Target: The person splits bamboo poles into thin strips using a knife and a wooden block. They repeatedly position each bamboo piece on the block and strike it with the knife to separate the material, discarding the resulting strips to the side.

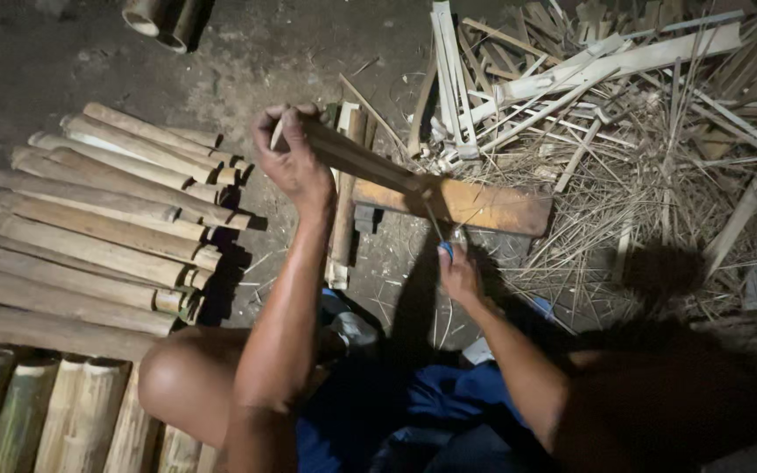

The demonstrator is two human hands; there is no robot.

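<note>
A split bamboo strip (357,158) is gripped at its upper end by the left hand (293,156), the fingers being closed round it. From that grip the strip runs down and to the right, until its far end is met by a wooden block (475,206) lying flat on the ground. Just below that meeting point the right hand (457,273) is seen, closed on a thin blade-like tool (436,226) with a blue handle end (447,250); the tool's tip is set against the strip where it crosses the block. The exact kind of tool cannot be told, since it is thin and partly shaded.

Directly beneath the left-hand grip, a short upright bamboo piece (343,210) is found, standing close beside the block's left end. To the left of the same grip, a row of bamboo poles (98,228) is laid side by side on the dirt floor (45,52), with greener, thicker bamboo sections (37,412) below them at the lower edge. Above and to the right of the right-hand grip, a heap of bamboo slats and thin shavings (624,131) is spread. Blue cloth (431,403) is worn below the forearms, and a bare knee (177,377) is raised beneath the left arm.
</note>
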